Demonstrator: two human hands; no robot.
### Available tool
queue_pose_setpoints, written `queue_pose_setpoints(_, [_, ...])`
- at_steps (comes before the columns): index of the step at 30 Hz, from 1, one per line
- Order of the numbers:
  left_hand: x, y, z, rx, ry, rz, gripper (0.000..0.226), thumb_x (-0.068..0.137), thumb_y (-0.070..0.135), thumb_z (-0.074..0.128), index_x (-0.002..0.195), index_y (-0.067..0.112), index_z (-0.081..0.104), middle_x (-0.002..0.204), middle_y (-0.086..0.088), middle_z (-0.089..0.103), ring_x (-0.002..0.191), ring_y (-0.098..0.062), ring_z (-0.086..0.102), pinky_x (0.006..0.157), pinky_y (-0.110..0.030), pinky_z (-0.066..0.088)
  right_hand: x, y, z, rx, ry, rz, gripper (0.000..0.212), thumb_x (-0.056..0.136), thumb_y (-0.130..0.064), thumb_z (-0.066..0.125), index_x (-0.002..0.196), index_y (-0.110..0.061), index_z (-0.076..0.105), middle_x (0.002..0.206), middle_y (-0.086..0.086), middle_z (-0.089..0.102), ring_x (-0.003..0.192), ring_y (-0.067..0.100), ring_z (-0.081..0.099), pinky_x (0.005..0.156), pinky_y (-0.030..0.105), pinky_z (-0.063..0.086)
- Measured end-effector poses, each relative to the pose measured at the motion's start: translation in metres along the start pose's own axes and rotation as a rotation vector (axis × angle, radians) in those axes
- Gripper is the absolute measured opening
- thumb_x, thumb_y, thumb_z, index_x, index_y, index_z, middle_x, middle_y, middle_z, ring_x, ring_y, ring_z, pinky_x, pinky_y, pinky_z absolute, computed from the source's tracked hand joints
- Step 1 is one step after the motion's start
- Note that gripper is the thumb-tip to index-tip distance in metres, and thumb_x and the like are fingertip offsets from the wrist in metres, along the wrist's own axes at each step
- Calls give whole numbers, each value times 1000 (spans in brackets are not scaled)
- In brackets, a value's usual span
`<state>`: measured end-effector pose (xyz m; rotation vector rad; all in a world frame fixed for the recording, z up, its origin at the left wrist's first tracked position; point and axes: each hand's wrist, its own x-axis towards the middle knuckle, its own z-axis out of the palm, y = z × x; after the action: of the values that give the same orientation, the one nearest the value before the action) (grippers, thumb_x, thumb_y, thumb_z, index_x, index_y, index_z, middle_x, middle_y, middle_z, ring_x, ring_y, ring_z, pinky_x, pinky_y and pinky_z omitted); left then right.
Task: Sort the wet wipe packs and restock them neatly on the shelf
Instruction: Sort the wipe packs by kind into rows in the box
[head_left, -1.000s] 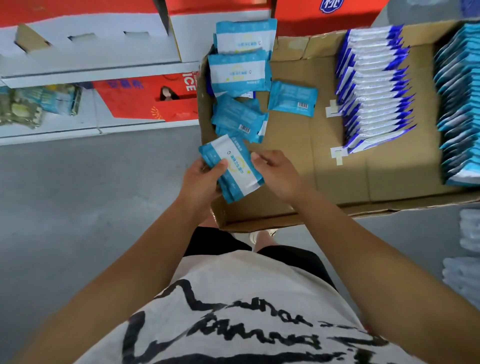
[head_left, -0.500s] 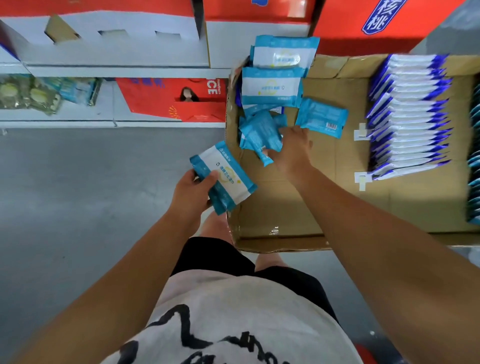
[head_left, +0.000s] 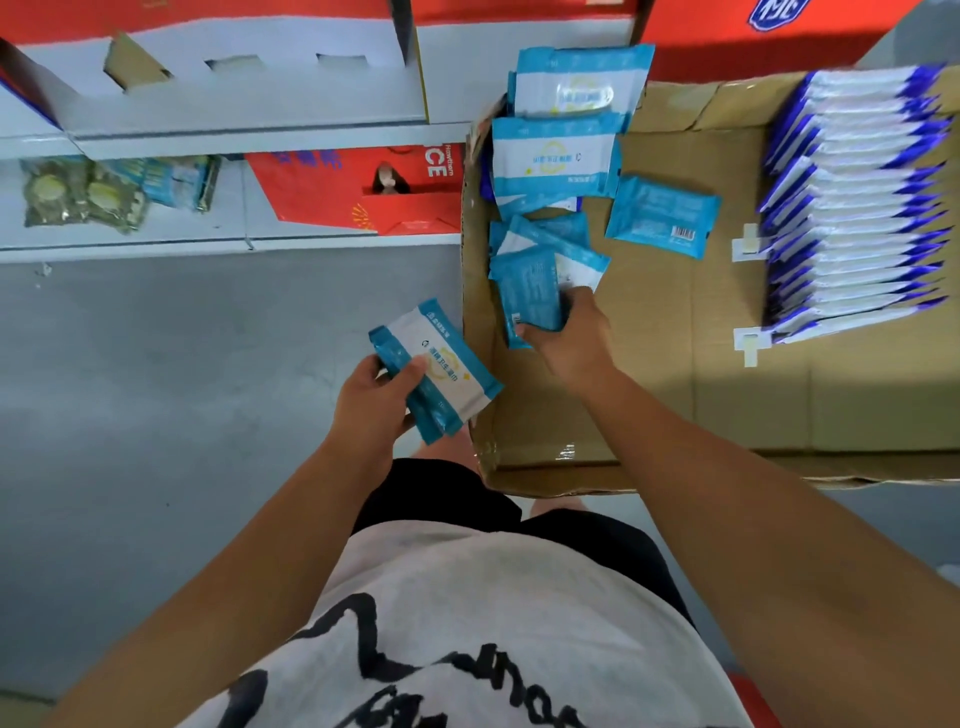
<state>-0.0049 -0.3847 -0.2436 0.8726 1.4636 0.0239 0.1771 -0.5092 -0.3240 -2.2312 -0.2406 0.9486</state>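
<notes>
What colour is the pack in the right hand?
The pack in the right hand is light blue, seen in the head view.

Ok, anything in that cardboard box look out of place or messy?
The teal wipe packs at the left end of the cardboard box lie jumbled, overlapping at odd angles, and one lone teal pack lies apart, barcode up. The purple-edged packs farther right sit in a tidy row.

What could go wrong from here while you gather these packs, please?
The left hand grips its stack of packs by one end, mostly over the floor outside the cardboard box; they could slip. The right hand grips a pack on the loose pile; lifting it might drag neighbours askew.
</notes>
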Motion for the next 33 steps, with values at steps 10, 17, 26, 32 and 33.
queue_pose_setpoints(10, [-2,-16,1,-2,25,-8,26,102,21,63,128,20,60,120,-1,73,106,-21,73,87,-42,63,-89,52,-16,-185,-68,-97,40,85,-47,74,110,-16,70,105,-3,56,89,11,57,80,27,49])
queue_pose_setpoints(17, [-8,-30,-10,-3,48,-27,21,102,20,63,123,21,62,117,-1,74,106,-22,74,84,-41,63,-91,66,-9,-147,-70,73,45,93,-42,67,127,-14,60,122,5,63,112,21,60,92,34,51])
queue_pose_setpoints(26, [-21,-41,-18,-31,30,-31,32,101,21,64,132,20,60,122,-2,72,109,-23,73,91,-48,62,-68,54,4,5,-224,309,40,95,-42,65,116,-9,66,113,9,70,105,24,64,93,38,53])
queue_pose_setpoints(32, [-27,-40,-25,-42,-3,3,32,101,21,64,132,20,59,123,-2,72,109,-22,73,86,-42,63,-76,43,-7,77,-259,271,31,96,-36,64,115,-11,65,116,6,68,107,23,64,98,43,53])
queue_pose_setpoints(33, [-28,-38,-25,-34,-18,15,31,101,21,64,131,22,58,122,-1,72,108,-21,73,82,-40,64,-77,40,-11,79,-225,258,29,97,-34,63,116,-12,64,115,6,67,106,22,63,97,42,54])
